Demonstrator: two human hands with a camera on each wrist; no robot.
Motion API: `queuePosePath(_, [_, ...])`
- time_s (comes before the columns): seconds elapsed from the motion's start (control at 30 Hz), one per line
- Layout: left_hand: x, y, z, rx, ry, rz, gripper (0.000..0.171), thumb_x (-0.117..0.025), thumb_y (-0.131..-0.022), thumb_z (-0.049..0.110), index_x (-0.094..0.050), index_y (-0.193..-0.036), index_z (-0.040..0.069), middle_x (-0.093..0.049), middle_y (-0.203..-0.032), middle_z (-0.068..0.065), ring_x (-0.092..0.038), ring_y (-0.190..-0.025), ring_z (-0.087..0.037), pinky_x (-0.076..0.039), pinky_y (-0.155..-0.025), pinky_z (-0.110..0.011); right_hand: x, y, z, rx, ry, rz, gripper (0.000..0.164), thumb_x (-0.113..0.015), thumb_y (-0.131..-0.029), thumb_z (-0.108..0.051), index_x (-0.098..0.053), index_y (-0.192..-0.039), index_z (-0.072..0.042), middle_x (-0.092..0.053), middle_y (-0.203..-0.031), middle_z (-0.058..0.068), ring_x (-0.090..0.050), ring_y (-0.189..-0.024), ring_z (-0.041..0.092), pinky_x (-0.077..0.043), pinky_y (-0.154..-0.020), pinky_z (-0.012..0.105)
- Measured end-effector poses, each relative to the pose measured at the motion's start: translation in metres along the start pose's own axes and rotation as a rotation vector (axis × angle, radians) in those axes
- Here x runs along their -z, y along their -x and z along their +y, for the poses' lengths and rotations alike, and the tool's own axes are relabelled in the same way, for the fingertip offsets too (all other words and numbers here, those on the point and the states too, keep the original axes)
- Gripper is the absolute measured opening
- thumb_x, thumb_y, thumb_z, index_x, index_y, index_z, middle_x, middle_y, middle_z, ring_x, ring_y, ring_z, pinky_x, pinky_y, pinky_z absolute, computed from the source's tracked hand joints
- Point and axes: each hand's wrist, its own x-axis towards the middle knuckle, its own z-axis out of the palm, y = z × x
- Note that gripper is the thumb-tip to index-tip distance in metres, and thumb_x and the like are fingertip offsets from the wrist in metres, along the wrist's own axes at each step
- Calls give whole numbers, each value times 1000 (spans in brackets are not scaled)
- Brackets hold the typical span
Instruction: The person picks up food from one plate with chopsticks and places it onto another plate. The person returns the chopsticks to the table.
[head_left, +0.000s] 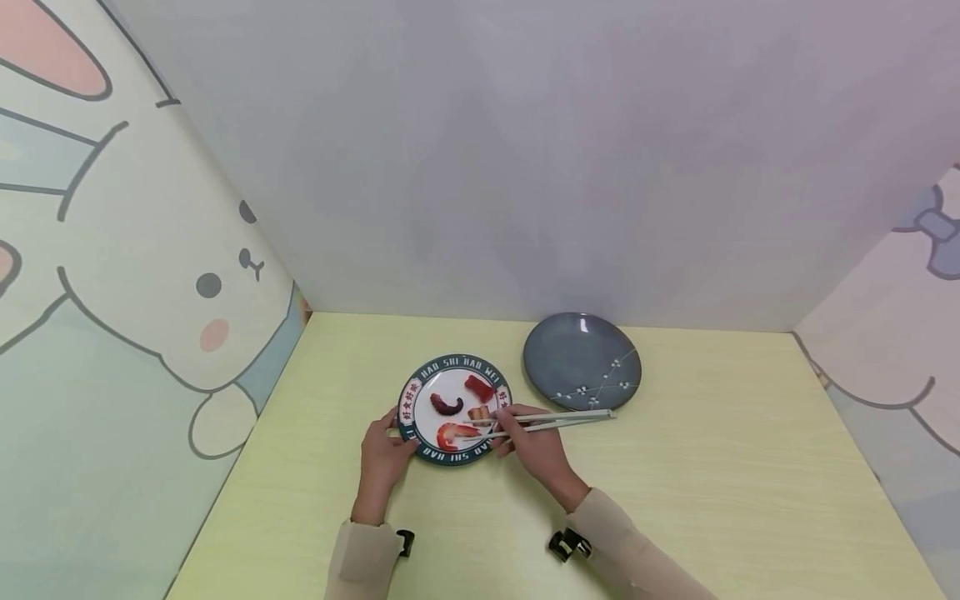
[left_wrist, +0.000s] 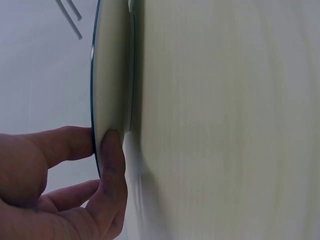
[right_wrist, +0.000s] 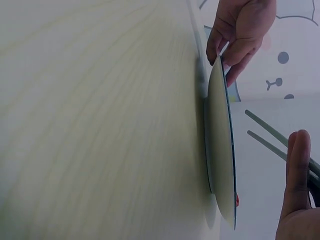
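A white plate with a dark green lettered rim (head_left: 431, 369) stands on the table. My left hand (head_left: 384, 460) pinches its near left edge, the thumb over the rim and a finger beneath, as the left wrist view shows. My right hand (head_left: 542, 443) holds a pair of pale chopsticks (head_left: 581, 418), their tips over the plate's right part, beside a tan striped food piece (head_left: 478, 413). Also on the plate lie an orange shrimp (head_left: 448, 437), a dark curled tentacle (head_left: 446, 406) and a red piece (head_left: 478, 387). In the right wrist view the chopsticks' tips (right_wrist: 250, 114) are spread apart above the plate.
A dark blue-grey plate (head_left: 566, 358) with white blossom branches stands behind and to the right, close to the grey back wall (head_left: 487, 167). Side panels with cartoon rabbits (head_left: 150, 275) flank the pale wooden table (head_left: 735, 467).
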Motion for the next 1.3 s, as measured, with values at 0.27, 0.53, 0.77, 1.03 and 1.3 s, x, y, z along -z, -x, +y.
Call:
queuePosePath(0.27, [-2, -2, -3, -1, 3, 7, 69, -74, -89, -5, -46, -152, -12, -56, -128, -27, -65, -102, -36, -55, -78, -38, -4, -4, 4, 32, -18, -23, 27, -60, -106, -4, -69, -112, 20, -71, -89, 38, -72, -65, 7, -64, -65, 30])
queuePosePath(0.53, [-3, -1, -4, -2, -3, 22, 69, -75, -87, -6, -49, -151, -12, -58, -125, -27, -65, -100, -36, -56, -77, -35, -7, -6, 7, 4, -4, -49, 25, -63, -105, -5, -70, -114, 17, -70, -97, 39, -73, -67, 8, -64, -66, 30])
queuePosePath(0.77, [-1, -2, -3, 5, -2, 4, 68, -74, -89, -5, -47, -152, -11, -56, -128, -26, -64, -102, -35, -55, -78, -36, -11, -9, 12, 28, -20, -61, 23, -64, -104, -4, -69, -113, 17, -70, -103, 39, -73, -68, 8, -64, -65, 29])
queuePosePath(1.03, [-1, -1, -2, 8, 2, 3, 68, -74, -89, -4, -48, -151, -11, -56, -127, -26, -64, -102, -35, -55, -80, -38, -14, -11, 17, 17, -14, -48, 23, -64, -103, -2, -69, -113, 18, -71, -105, 38, -71, -65, 5, -63, -63, 27])
queuePosePath(1.3, [-1, -1, -3, 10, 6, 6, 69, -74, -89, -5, -47, -152, -11, -56, -127, -26, -64, -102, -35, -55, -80, -38, -16, -14, 18, 0, 14, -48, 27, -62, -106, -7, -71, -118, 15, -73, -104, 36, -71, -67, 5, -63, -65, 25])
